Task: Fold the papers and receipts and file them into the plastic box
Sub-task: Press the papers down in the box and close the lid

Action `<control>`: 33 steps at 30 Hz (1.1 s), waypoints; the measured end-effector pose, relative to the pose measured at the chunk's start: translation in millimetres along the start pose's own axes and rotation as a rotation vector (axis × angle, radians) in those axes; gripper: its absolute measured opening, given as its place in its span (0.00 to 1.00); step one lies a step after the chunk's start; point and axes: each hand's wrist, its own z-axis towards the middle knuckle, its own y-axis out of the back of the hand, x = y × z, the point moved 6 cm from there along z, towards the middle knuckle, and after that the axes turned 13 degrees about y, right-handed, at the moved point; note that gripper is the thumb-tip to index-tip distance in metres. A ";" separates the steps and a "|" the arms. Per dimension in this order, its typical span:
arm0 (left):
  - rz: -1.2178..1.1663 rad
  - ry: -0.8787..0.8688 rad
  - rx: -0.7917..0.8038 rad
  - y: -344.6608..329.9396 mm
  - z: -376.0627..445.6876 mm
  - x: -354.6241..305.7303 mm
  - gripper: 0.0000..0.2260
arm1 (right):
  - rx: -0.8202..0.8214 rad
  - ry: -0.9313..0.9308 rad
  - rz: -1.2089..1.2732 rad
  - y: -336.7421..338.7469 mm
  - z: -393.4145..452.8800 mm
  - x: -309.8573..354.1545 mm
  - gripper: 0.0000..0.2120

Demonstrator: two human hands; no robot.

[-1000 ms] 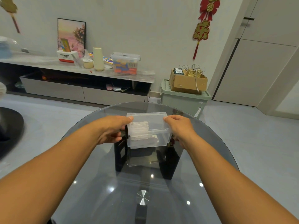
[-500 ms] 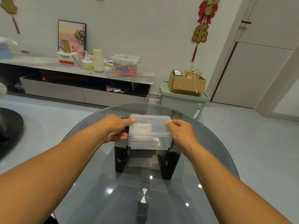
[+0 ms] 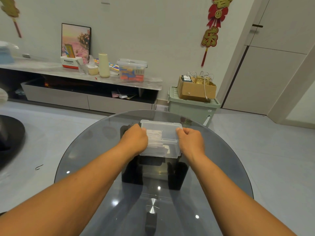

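Note:
A clear plastic box point(image 3: 168, 133) with its lid down stands on the round glass table point(image 3: 88, 150), toward the far side. Through its walls I see a stack of folded white papers point(image 3: 154, 135) inside, on the left half. My left hand point(image 3: 134, 139) grips the box's left end, thumb on the lid. My right hand point(image 3: 190, 140) grips the right end the same way, thumb on top of the lid.
The table's dark base point(image 3: 153, 174) shows through the glass under the box. Beyond the table stand a green storage bin point(image 3: 192, 108) with a cardboard box point(image 3: 196, 90) on it, and a low TV cabinet point(image 3: 81, 77) with clutter.
The box has slid slightly away from me along the table with both hands on its ends. My thumbs now press further onto the lid.

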 end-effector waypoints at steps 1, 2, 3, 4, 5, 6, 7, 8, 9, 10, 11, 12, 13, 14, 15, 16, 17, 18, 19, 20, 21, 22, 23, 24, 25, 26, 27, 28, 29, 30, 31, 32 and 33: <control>-0.156 0.021 0.075 -8.6 0.7 1.0 0.16 | -0.019 -0.011 -0.016 2.1 1.7 -0.1 0.17; -0.288 0.033 0.141 -17.4 0.4 1.2 0.16 | -0.030 -0.026 -0.020 4.7 3.7 -0.3 0.18; -0.380 0.028 0.181 -23.3 1.2 -0.7 0.16 | -0.033 -0.042 -0.015 7.2 6.8 -0.4 0.18; -0.435 0.014 0.202 -27.3 2.6 -4.0 0.16 | -0.033 -0.051 -0.005 9.9 10.3 -0.6 0.18; -0.477 0.002 0.214 -30.0 4.9 -7.8 0.17 | -0.030 -0.057 0.008 11.7 14.1 -1.5 0.19; -0.510 -0.006 0.225 -32.1 7.1 -11.3 0.18 | -0.033 -0.062 0.026 13.4 17.5 -3.0 0.19; -0.531 -0.008 0.237 -35.6 10.8 -16.0 0.20 | -0.041 -0.071 0.047 15.3 21.4 -6.2 0.19; -0.547 -0.008 0.251 -37.6 13.8 -18.9 0.21 | -0.045 -0.081 0.071 15.4 24.0 -8.8 0.19; -0.564 0.001 0.267 -39.9 17.1 -20.7 0.22 | -0.046 -0.093 0.092 15.2 26.4 -11.6 0.19; -0.581 0.012 0.280 -41.7 20.5 -21.5 0.22 | -0.045 -0.102 0.109 14.5 28.8 -13.9 0.18; -0.596 0.025 0.289 -43.3 24.1 -20.4 0.23 | -0.041 -0.108 0.124 13.4 31.0 -15.4 0.17; -0.605 0.039 0.297 -45.2 28.2 -18.8 0.24 | -0.035 -0.110 0.138 12.8 32.8 -16.3 0.16; -0.605 0.051 0.306 -47.0 31.3 -17.6 0.25 | -0.032 -0.114 0.154 12.7 34.2 -17.4 0.15; -0.604 0.055 0.313 -48.1 33.3 -17.5 0.26 | -0.030 -0.118 0.175 13.4 35.1 -17.8 0.13; -0.600 0.053 0.314 -47.8 34.0 -17.2 0.26 | -0.025 -0.124 0.200 12.7 35.8 -18.0 0.13; -0.595 0.049 0.314 -48.3 34.8 -17.6 0.26 | -0.019 -0.133 0.226 13.1 35.9 -17.6 0.13; -0.588 0.047 0.312 -48.4 34.9 -18.1 0.26 | -0.009 -0.146 0.246 13.7 34.8 -16.9 0.13; -0.584 0.049 0.310 -47.6 35.9 -18.3 0.26 | 0.002 -0.154 0.260 14.4 33.7 -15.2 0.13; -0.577 0.052 0.314 -46.9 35.9 -18.5 0.26 | 0.016 -0.159 0.267 15.3 32.2 -13.9 0.13; -0.576 0.057 0.316 -45.7 37.4 -17.1 0.27 | 0.027 -0.159 0.269 15.7 31.1 -13.5 0.13; -0.578 0.062 0.320 -43.0 37.2 -16.3 0.28 | 0.038 -0.156 0.264 17.5 29.4 -12.2 0.13; -0.582 0.069 0.319 -39.7 38.0 -15.1 0.30 | 0.044 -0.150 0.257 18.8 27.4 -12.3 0.15; -0.579 0.069 0.307 -34.8 38.7 -14.2 0.33 | 0.053 -0.147 0.259 19.8 25.1 -12.2 0.15; -0.565 0.057 0.282 -29.3 40.3 -14.2 0.35 | 0.057 -0.138 0.268 20.9 23.1 -10.8 0.16; -0.536 0.048 0.245 -24.0 39.6 -14.1 0.34 | 0.065 -0.137 0.265 21.3 21.0 -11.0 0.17; -0.502 0.034 0.201 -20.5 40.5 -13.2 0.32 | 0.068 -0.134 0.256 21.5 19.0 -10.8 0.18; -0.469 -0.001 0.154 -14.9 40.2 -15.1 0.31 | 0.071 -0.118 0.244 21.8 18.2 -9.5 0.18; -0.432 -0.034 0.127 -12.1 39.7 -16.3 0.30 | 0.071 -0.104 0.231 21.1 16.5 -10.6 0.18; -0.385 -0.074 0.098 -9.1 37.3 -19.0 0.31 | 0.073 -0.090 0.221 21.3 14.6 -9.9 0.18; -0.323 -0.128 0.077 -8.8 35.1 -20.2 0.31 | 0.084 -0.082 0.210 21.5 12.0 -8.9 0.16; -0.280 -0.171 0.048 -6.6 32.0 -22.5 0.31 | 0.101 -0.081 0.210 22.4 10.5 -7.4 0.15; -0.245 -0.195 0.023 -3.6 32.0 -24.8 0.31 | 0.099 -0.078 0.206 23.8 9.1 -5.4 0.15; -0.197 -0.229 -0.011 0.1 29.5 -29.8 0.31 | 0.113 -0.082 0.205 24.1 7.2 -4.3 0.15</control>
